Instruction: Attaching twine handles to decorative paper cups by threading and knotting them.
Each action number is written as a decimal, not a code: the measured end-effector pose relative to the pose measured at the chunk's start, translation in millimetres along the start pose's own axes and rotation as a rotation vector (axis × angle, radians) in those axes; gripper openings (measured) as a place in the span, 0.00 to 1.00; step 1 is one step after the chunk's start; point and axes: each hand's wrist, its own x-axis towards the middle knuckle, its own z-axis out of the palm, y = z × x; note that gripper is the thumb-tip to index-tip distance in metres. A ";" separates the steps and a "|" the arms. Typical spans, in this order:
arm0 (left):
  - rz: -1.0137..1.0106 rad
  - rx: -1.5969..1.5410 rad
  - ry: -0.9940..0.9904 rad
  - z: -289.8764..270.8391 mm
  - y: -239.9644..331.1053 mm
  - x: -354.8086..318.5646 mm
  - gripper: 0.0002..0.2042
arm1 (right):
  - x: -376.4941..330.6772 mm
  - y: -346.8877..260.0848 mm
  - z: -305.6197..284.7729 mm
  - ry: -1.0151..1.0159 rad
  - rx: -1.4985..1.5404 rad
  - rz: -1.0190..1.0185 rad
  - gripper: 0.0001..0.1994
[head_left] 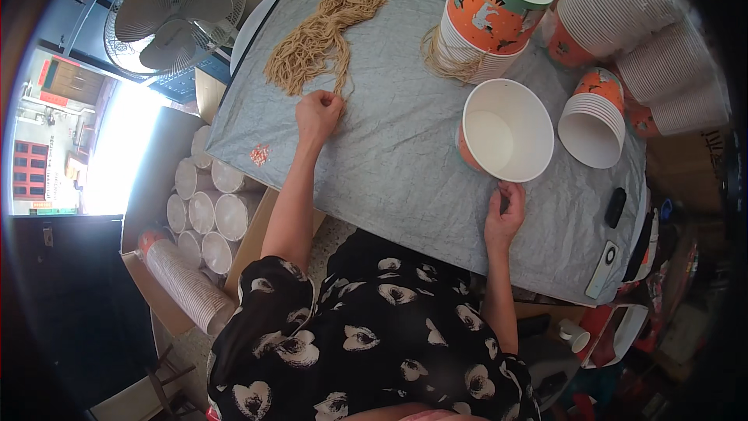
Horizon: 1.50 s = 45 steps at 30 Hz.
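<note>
The tan strands (pixel 321 39) lay on the surface (pixel 389 148) just beyond the left fingers (pixel 330 98), which looked pinched on their near end; the step seemed to be parting strands, the next move calling for a tangle-free pull. The right fingers (pixel 511 193) curled at an empty tub (pixel 510 113), grip unclear. Left of the left fingers, a carton (pixel 261 226) held stacked tubs (pixel 204 210)

I'm in what looks like a small, makeshift packing workshop, perhaps within a home. My desk (pixel 405 171), draped in crinkled grey sheeting, carries a loose bundle of thin tan cords (pixel 323 39) and orange-and-white paper tubs (pixel 506 132); stacks of white paper tubs in clear plastic (pixel 615 8) crowd its corner, and a brown cardboard box (pixel 150 294) beside me holds more.
</note>
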 end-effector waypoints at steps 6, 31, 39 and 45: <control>-0.071 -0.292 0.007 -14.5 9.5 -32.1 0.08 | 0.8 -5.4 -1.6 -0.002 -0.006 -0.001 0.13; 0.197 -0.640 -0.988 -3.0 142.2 -182.3 0.08 | 3.2 -94.5 -48.2 -0.646 0.126 -0.008 0.08; 0.155 -0.612 -0.943 -5.2 135.4 -159.8 0.06 | 15.5 -106.1 -103.7 -0.302 -0.002 -0.047 0.05; 0.247 -0.638 -0.943 0.4 159.9 -160.6 0.13 | 18.2 -115.1 -111.5 -0.307 0.005 -0.056 0.05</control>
